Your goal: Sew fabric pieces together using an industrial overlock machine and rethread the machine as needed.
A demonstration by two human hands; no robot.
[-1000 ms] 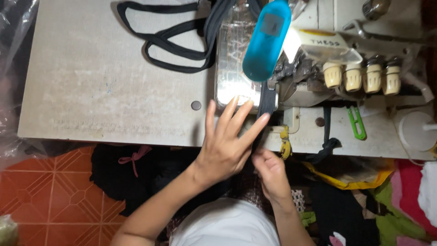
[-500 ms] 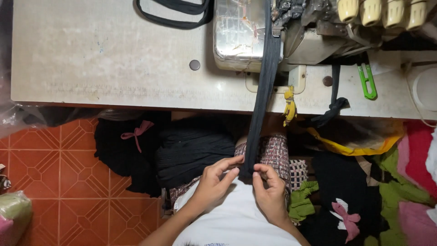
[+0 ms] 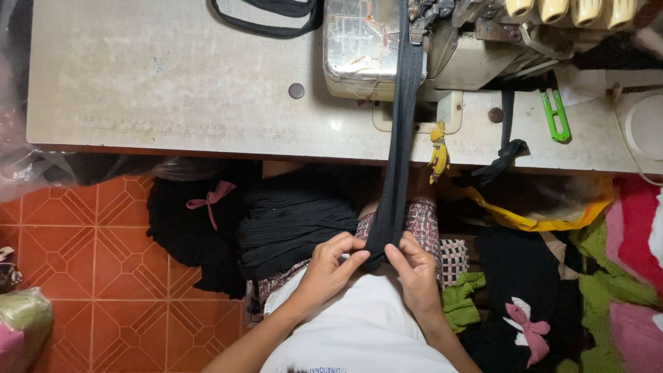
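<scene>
Head view, looking down over a sewing table (image 3: 173,90). A long black fabric strip (image 3: 399,152) runs from the overlock sewing machine (image 3: 442,41) at the table's far side straight toward the person's lap; its long axis lies near-vertical in the frame, leaning slightly left at the lower end. The left hand (image 3: 331,266) and right hand (image 3: 414,273) both pinch the strip's near end with closed fingertips, side by side just above the white shirt. On the lap beside the left hand rests a bundle of black fabric (image 3: 293,221). Green thread snips (image 3: 554,116) lie on the table right of the machine. A clear plastic bag (image 3: 24,324) at the lower left holds green and pink material
</scene>
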